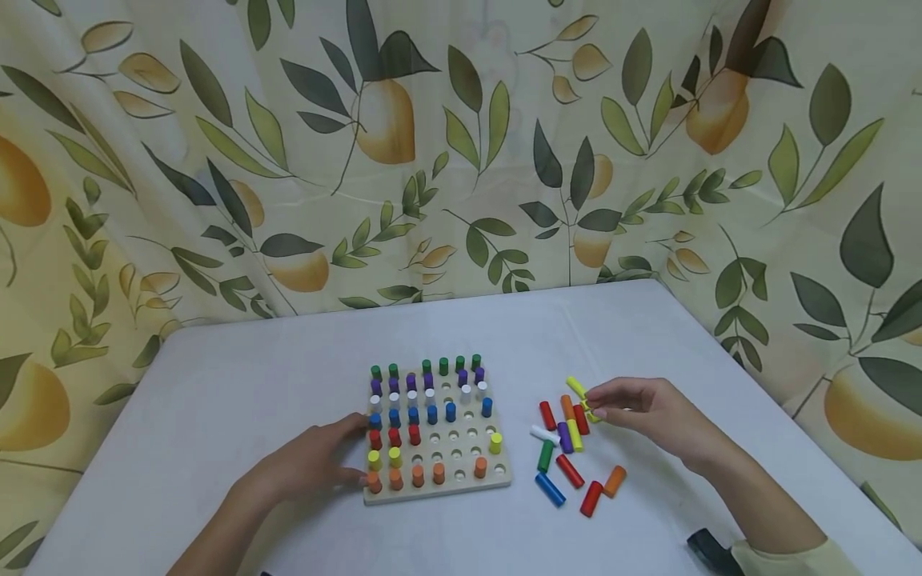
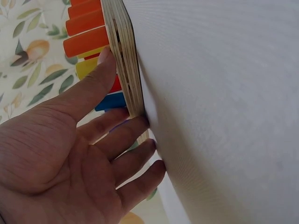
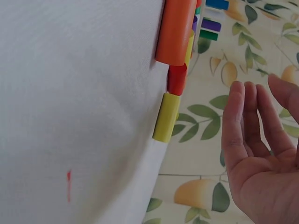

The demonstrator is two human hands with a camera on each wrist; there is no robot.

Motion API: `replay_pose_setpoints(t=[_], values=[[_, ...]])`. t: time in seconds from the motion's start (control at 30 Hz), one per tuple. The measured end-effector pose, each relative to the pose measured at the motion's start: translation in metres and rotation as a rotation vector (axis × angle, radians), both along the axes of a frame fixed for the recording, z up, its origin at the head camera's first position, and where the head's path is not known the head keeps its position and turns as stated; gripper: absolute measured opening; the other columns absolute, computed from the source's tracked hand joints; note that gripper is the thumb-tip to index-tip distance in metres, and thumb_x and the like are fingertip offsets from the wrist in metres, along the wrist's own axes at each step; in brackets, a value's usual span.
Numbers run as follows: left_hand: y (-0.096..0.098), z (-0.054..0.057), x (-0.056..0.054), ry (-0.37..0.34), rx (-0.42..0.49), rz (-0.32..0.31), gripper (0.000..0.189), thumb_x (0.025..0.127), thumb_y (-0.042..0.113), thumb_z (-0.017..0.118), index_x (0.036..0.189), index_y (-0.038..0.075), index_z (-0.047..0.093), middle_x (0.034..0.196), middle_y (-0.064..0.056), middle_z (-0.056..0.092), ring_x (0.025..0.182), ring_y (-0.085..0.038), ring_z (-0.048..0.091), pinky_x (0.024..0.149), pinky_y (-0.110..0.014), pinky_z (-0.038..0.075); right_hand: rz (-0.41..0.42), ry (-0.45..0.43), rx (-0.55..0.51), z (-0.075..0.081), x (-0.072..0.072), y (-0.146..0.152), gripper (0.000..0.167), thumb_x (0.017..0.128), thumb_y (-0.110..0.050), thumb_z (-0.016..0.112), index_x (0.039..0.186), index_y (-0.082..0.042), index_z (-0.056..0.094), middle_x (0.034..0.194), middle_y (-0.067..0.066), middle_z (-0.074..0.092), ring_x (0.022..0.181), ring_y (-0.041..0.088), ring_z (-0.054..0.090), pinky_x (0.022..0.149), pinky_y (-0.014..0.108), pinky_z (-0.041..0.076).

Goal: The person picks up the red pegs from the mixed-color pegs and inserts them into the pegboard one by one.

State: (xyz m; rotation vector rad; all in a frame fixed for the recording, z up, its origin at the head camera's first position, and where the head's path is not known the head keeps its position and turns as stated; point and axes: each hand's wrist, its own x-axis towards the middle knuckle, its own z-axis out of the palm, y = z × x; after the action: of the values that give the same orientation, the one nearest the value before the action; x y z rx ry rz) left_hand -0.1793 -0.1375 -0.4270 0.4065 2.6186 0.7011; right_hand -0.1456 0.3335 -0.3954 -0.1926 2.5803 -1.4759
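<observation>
A pale wooden pegboard (image 1: 471, 486) stands on the table, with rows of green, purple, white, blue, red, yellow and orange pegs upright in its holes. Some holes show bare. My left hand (image 1: 306, 460) touches the board's left edge; in the left wrist view its thumb lies by an orange peg (image 2: 86, 42) and the fingertips rest along the layered side. Over the loose pegs at the right, my right hand (image 1: 659, 412) hovers beside a yellow peg (image 1: 575, 387). The right wrist view shows its fingers extended, thumb apart, nothing between them.
Loose pegs lie right of the board: a blue peg (image 1: 551, 490), a green peg (image 1: 545, 456), a white peg (image 1: 543, 434), a purple peg (image 1: 565, 438), and several red, orange and yellow ones. A patterned curtain (image 1: 461, 200) hangs behind the white-covered table (image 1: 288, 368).
</observation>
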Motion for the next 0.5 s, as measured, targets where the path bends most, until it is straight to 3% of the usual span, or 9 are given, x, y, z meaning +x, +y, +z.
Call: replay_pose_setpoints(t=[0.13,0.33,0.5], values=[[0.001,0.001,0.001,0.003,-0.006,0.001,0.078,0.078,0.03,0.092,0.146,0.016,0.056,0.148,-0.01,0.056,0.137,-0.042,0.049,0.104,-0.067,0.044,0.035,-0.057,0.012,-0.002,0.001,0.001,0.031,0.096,-0.015,0.076,0.124,-0.001,0.072,0.121,0.013,0.071,0.115,0.031,0.065,0.089,0.029,0.058],[0.002,0.002,0.001,0.003,-0.023,0.002,0.078,0.078,0.032,0.092,0.146,0.017,0.056,0.149,-0.01,0.055,0.138,-0.042,0.048,0.103,-0.069,0.043,0.156,-0.131,-0.033,-0.01,0.003,0.002,0.029,0.097,-0.013,0.074,0.123,0.0,0.072,0.119,0.017,0.07,0.108,0.032,0.066,0.085,0.028,0.059],[0.001,0.002,0.002,0.001,-0.023,-0.005,0.078,0.079,0.033,0.091,0.147,0.017,0.055,0.15,-0.01,0.055,0.138,-0.042,0.048,0.104,-0.069,0.041,0.222,-0.155,-0.052,-0.012,0.003,0.001,0.028,0.098,-0.01,0.073,0.123,0.002,0.071,0.114,0.017,0.07,0.104,0.032,0.067,0.086,0.029,0.059]])
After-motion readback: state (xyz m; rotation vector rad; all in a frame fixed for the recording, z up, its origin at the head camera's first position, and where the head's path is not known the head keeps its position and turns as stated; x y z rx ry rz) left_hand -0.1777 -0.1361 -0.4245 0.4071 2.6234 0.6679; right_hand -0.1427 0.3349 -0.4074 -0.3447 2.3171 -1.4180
